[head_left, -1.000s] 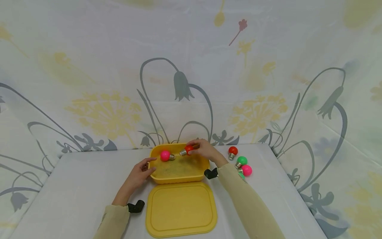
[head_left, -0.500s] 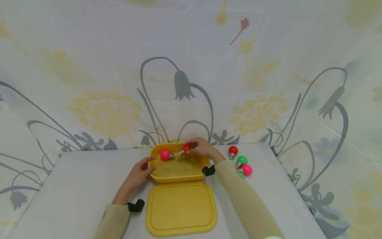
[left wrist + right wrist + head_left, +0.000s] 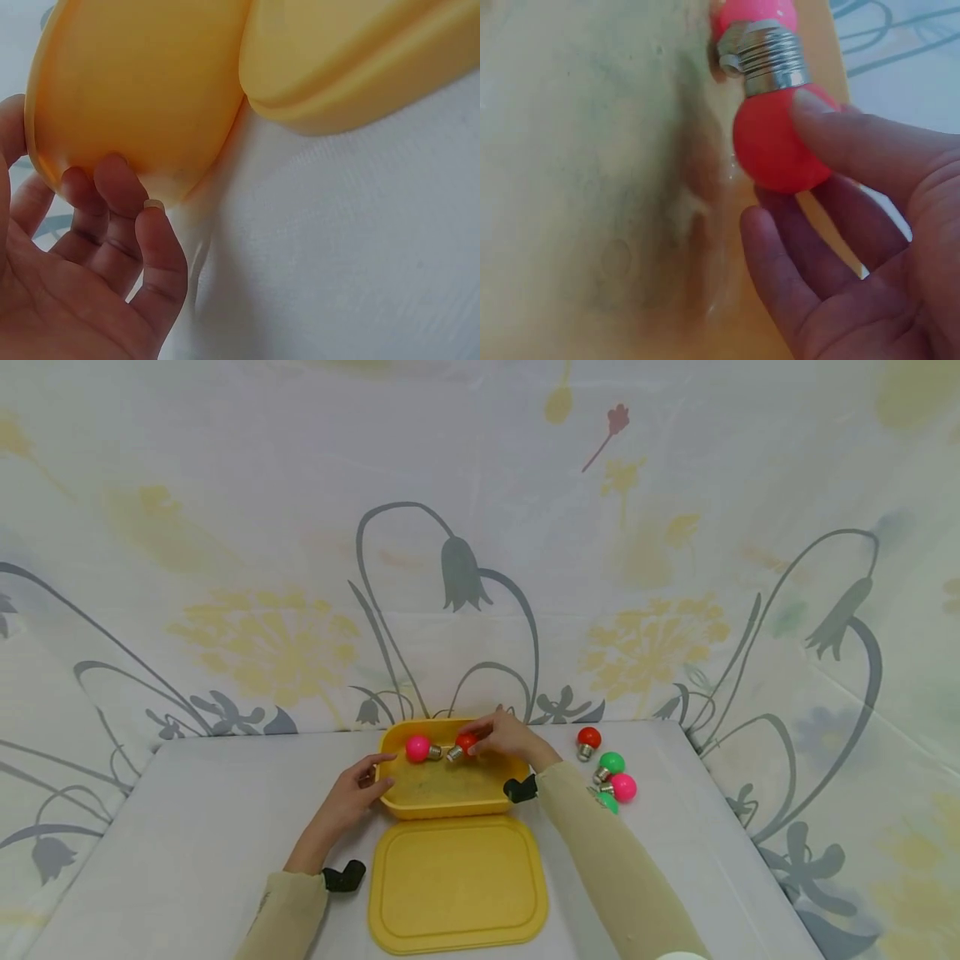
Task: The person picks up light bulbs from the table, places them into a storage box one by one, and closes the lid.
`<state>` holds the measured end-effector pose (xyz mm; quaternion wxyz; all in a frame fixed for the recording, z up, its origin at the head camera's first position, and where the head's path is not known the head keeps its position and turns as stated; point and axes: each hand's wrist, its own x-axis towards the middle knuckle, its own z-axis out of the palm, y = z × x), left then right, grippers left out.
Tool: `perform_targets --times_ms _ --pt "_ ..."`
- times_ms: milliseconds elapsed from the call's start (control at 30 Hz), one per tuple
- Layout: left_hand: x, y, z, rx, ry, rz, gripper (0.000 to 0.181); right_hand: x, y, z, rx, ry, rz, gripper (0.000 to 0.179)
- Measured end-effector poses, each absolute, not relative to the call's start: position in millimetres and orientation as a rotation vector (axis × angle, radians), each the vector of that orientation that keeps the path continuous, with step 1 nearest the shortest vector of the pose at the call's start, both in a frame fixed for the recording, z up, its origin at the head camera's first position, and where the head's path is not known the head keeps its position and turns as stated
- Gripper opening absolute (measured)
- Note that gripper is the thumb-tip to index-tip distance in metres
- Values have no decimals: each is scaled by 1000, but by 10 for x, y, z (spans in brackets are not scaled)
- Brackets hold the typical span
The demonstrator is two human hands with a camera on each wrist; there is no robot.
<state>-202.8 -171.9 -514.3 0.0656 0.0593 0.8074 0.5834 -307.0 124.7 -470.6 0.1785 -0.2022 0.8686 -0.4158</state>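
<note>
A yellow plastic box [image 3: 450, 812] stands with its inside facing up. My left hand [image 3: 351, 795] holds its left end; in the left wrist view the bent fingers [image 3: 161, 247] lie against the box wall at the rim. My right hand [image 3: 508, 737] reaches over the back right of the box. Between thumb and fingers it pinches a red light bulb [image 3: 780, 142] by its round globe, its metal screw base [image 3: 772, 60] pointing away from the palm. A pink light bulb [image 3: 417, 748] lies inside at the back left, its base near that of the red one.
A flat yellow lid [image 3: 459, 885] lies on the white table in front of the box. To the right are a red bulb [image 3: 589, 738], a green bulb [image 3: 612, 763], a pink bulb [image 3: 624, 787] and another green one [image 3: 608, 802] partly hidden. A patterned cloth backdrop rises behind.
My right hand has moved slightly left with the red bulb, lowering it toward the pink bulb in the box. The left hand has stayed at the box's left end.
</note>
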Motion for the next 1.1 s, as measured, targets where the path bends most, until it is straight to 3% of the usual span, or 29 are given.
perform_targets --times_ms 433,1100 --pt "-1970 -1737 -5132 176 2431 1771 43 -3062 1279 -4737 -515 2344 -1357 35" --pt "-1968 -1665 -5125 113 2474 1754 40 -3062 1258 -4761 -605 2435 -1200 35"
